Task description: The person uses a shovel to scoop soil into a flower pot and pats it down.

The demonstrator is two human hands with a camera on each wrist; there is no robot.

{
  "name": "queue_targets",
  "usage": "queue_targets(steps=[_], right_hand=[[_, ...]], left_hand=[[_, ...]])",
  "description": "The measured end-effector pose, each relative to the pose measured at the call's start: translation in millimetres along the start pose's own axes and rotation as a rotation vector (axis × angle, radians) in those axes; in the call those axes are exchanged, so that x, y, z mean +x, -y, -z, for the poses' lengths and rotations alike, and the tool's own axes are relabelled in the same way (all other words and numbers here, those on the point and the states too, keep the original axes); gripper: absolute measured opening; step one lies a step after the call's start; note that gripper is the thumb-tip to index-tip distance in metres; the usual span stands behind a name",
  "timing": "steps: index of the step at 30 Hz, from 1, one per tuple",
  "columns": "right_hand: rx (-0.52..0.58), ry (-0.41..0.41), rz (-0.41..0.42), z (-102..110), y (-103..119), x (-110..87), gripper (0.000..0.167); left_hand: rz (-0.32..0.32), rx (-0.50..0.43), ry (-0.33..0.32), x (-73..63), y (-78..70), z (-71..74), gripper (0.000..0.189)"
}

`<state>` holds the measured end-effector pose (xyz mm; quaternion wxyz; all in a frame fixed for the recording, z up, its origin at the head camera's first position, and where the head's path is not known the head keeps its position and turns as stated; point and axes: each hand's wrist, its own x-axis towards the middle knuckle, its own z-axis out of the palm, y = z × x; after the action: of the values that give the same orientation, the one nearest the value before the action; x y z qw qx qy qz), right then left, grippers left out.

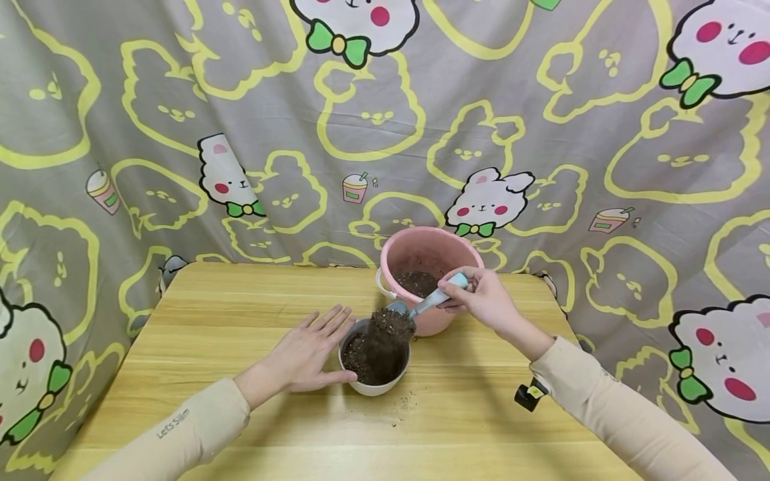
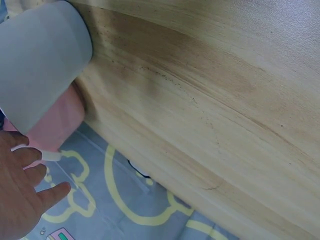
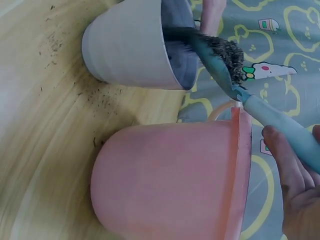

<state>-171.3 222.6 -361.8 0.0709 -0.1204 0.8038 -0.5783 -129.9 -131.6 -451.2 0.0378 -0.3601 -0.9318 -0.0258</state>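
Beige sleeves (image 1: 625,407) extend over the counter (image 1: 289,437). The right grip (image 1: 483,299) clasps a blue trowel (image 1: 436,298), soil (image 1: 391,325) spilling off it into the white pot (image 1: 379,389), which stands before the pink bucket (image 1: 434,325); the left grip (image 1: 308,351), relaxed and straight-fingered, is beside the pot.

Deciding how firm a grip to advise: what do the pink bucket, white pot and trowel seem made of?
Pink bucket: probably plastic, smooth with a soft sheen; even colour and moulded rim suggest it.
White pot: likely matte plastic, given its thin rim and plain wall, though ceramic is possible.
Trowel: handle apparently smooth plastic, evenly pale blue; blade unclear, plastic or metal.
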Motion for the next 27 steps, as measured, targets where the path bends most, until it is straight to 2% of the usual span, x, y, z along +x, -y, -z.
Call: queue_targets(steps=[6, 10, 17, 22, 27], right_hand=[[-0.092, -0.023, 0.053, -7.4, 3.4, -4.4, 0.021], [-0.194, -0.03, 0.117, -12.6, 6.5, -8.9, 0.014], [-0.39, -0.014, 0.316, -15.9, 13.6, -18.7, 0.009], [-0.456, 0.012, 0.458, -12.7, 17.5, -21.2, 0.012], [-0.47, 0.045, 0.573, -8.1, 18.7, -21.8, 0.019]], left_hand=[[-0.002, -0.003, -0.002, -0.6, -0.6, 0.9, 0.1], [-0.003, 0.002, -0.005, -0.9, -0.5, 0.6, 0.1], [0.001, 0.003, 0.003, -0.7, -1.2, 1.1, 0.101], [0.003, -0.007, 0.003, -0.4, -1.8, 1.7, 0.101], [0.006, -0.01, 0.009, 0.0, -2.1, 2.0, 0.1]])
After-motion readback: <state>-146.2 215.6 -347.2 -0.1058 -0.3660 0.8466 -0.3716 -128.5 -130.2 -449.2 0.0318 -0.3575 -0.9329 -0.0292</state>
